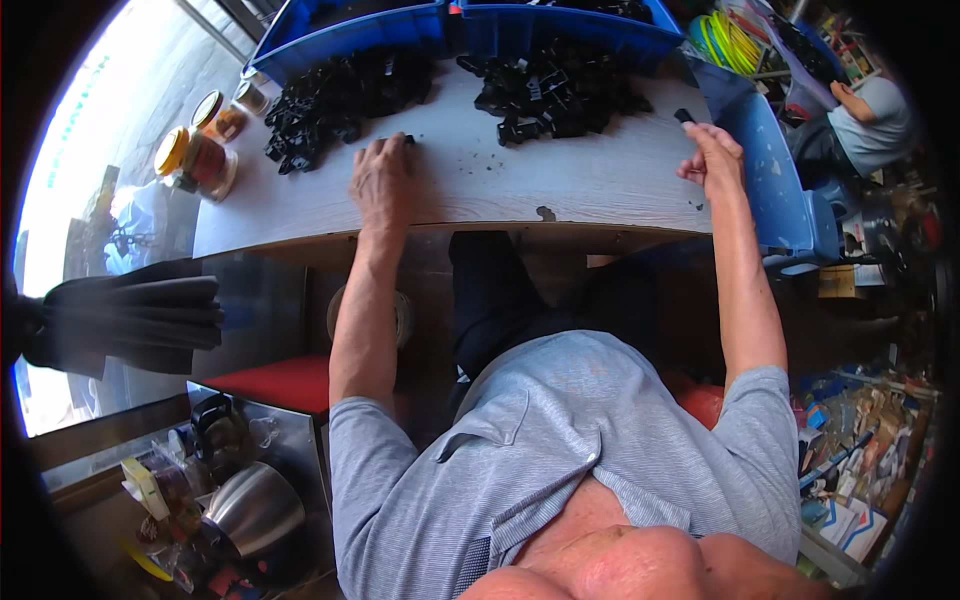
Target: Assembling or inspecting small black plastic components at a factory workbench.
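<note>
My left hand (381, 185) rests on the white tabletop, its fingers curled down around a small black plastic part (409, 140) that pokes out by the fingertips. Over the table's right edge, beside a blue tub, my right hand (714, 160) pinches another small black plastic part (684, 116) between thumb and finger. Just beyond my left hand spreads a heap of black plastic parts (340, 95). A second pile of black parts (560, 90) lies on the far middle of the table, to the left of my right hand. The exact shape of the held parts is too small to tell.
Two blue bins (350, 38) stand along the table's far edge. Jars (205, 165) line its left side. The blue tub (775, 170) sits against the right edge. Small dark crumbs dot the tabletop (460, 195). Another person (870, 125) sits at the far right.
</note>
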`<action>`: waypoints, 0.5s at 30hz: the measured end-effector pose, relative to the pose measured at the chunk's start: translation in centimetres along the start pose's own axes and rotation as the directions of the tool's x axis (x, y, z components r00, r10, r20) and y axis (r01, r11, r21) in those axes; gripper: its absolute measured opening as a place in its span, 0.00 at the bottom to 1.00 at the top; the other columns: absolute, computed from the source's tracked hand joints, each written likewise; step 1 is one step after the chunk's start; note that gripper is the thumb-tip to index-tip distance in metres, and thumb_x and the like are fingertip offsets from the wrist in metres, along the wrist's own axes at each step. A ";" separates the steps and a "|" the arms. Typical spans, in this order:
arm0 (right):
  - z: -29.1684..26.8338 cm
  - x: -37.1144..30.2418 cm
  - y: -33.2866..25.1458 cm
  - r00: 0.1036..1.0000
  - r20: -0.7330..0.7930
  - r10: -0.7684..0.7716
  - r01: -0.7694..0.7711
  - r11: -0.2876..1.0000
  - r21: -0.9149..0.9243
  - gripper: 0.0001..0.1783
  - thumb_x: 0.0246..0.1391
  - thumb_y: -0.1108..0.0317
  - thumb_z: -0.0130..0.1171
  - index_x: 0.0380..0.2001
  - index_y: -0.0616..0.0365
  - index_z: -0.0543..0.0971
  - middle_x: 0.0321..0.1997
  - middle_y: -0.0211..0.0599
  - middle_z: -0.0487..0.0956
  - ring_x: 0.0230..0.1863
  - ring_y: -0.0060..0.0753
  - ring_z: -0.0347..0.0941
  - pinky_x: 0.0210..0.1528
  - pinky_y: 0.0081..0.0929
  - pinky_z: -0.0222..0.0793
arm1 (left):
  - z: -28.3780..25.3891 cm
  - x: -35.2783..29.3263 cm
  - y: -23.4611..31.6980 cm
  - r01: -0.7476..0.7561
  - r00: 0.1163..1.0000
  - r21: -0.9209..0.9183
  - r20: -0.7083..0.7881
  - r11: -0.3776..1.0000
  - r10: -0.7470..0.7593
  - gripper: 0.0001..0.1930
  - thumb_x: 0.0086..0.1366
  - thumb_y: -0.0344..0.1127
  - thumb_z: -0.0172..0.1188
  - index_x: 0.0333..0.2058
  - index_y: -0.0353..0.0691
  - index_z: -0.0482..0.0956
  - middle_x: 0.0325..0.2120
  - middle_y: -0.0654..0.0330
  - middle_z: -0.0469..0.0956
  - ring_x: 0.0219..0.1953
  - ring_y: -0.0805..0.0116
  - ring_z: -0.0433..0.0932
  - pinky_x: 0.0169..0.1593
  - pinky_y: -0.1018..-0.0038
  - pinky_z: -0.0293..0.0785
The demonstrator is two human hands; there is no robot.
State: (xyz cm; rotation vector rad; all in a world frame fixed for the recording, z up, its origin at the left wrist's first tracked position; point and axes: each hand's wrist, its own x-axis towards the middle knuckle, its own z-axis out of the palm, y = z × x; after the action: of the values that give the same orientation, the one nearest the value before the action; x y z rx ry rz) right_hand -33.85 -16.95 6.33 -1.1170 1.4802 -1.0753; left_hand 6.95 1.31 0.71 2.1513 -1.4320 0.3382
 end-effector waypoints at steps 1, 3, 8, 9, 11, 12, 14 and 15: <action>-0.7 0.6 -0.4 0.999 -0.051 0.010 -0.010 1.000 -0.011 0.20 0.51 0.60 0.74 0.46 0.52 0.81 0.17 0.26 0.70 0.18 0.24 0.73 0.25 0.31 0.81 | 0.4 0.1 -1.1 0.002 0.998 -0.042 -0.062 0.999 -0.004 0.13 0.68 0.40 0.60 0.47 0.45 0.85 0.43 0.54 0.84 0.47 0.50 0.80 0.51 0.59 0.75; -1.2 0.6 0.1 0.996 -0.085 -0.008 0.008 1.000 -0.007 0.20 0.51 0.60 0.74 0.46 0.52 0.81 0.17 0.26 0.70 0.18 0.25 0.73 0.24 0.32 0.82 | 0.8 1.0 -2.0 0.019 0.999 -0.089 -0.038 0.996 -0.023 0.12 0.68 0.40 0.60 0.46 0.44 0.86 0.42 0.54 0.84 0.47 0.50 0.80 0.51 0.59 0.75; 1.6 -1.4 0.6 0.983 0.182 -0.007 0.012 1.000 -0.025 0.23 0.50 0.63 0.74 0.49 0.55 0.80 0.17 0.28 0.72 0.14 0.24 0.71 0.18 0.28 0.76 | 1.0 1.3 -2.4 0.004 0.995 -0.098 -0.094 0.995 -0.013 0.12 0.69 0.41 0.60 0.43 0.44 0.87 0.42 0.51 0.83 0.45 0.47 0.80 0.50 0.58 0.75; 2.4 -1.5 0.8 0.984 0.177 -0.009 0.013 1.000 -0.023 0.23 0.50 0.63 0.74 0.49 0.55 0.80 0.17 0.28 0.72 0.14 0.24 0.71 0.18 0.28 0.76 | 0.9 1.3 -2.5 -0.001 0.995 -0.100 -0.095 0.995 -0.008 0.12 0.69 0.41 0.60 0.43 0.44 0.87 0.42 0.51 0.83 0.45 0.47 0.80 0.50 0.58 0.75; 4.2 -2.1 0.9 0.951 0.310 -0.001 0.049 0.987 -0.150 0.25 0.52 0.63 0.73 0.52 0.57 0.79 0.17 0.25 0.70 0.14 0.21 0.71 0.19 0.26 0.77 | 0.8 1.2 -2.5 0.034 0.997 -0.089 -0.066 0.995 -0.040 0.13 0.70 0.42 0.60 0.43 0.43 0.87 0.42 0.51 0.83 0.45 0.47 0.80 0.51 0.59 0.75; 5.0 -2.5 0.7 0.952 0.307 -0.001 0.049 0.987 -0.150 0.25 0.52 0.63 0.73 0.52 0.57 0.79 0.17 0.25 0.70 0.14 0.21 0.71 0.19 0.26 0.77 | 0.8 1.0 -2.3 0.031 0.997 -0.090 -0.066 0.995 -0.037 0.13 0.70 0.42 0.60 0.43 0.43 0.87 0.42 0.51 0.83 0.45 0.47 0.80 0.51 0.59 0.75; 6.9 -3.1 0.4 0.941 0.339 -0.009 0.094 0.967 -0.236 0.27 0.52 0.63 0.72 0.53 0.58 0.78 0.18 0.27 0.73 0.13 0.20 0.70 0.17 0.25 0.75 | 0.7 0.6 -2.0 -0.004 0.991 -0.095 -0.132 0.995 -0.009 0.12 0.69 0.39 0.60 0.46 0.43 0.85 0.42 0.52 0.84 0.45 0.49 0.80 0.52 0.59 0.74; 7.5 -3.4 0.4 0.933 0.358 -0.036 0.121 0.968 -0.219 0.27 0.51 0.64 0.72 0.54 0.58 0.78 0.18 0.28 0.74 0.13 0.20 0.69 0.16 0.24 0.73 | 0.6 0.3 -1.9 -0.002 0.991 -0.094 -0.132 0.996 -0.010 0.12 0.69 0.39 0.60 0.46 0.43 0.85 0.42 0.52 0.84 0.45 0.49 0.80 0.52 0.59 0.74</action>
State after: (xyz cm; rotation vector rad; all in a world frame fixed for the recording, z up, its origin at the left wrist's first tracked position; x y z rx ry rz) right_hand -26.11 -14.25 5.37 -1.4655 1.3055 -0.7131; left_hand 8.73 1.28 -0.19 2.0171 -1.3425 0.3970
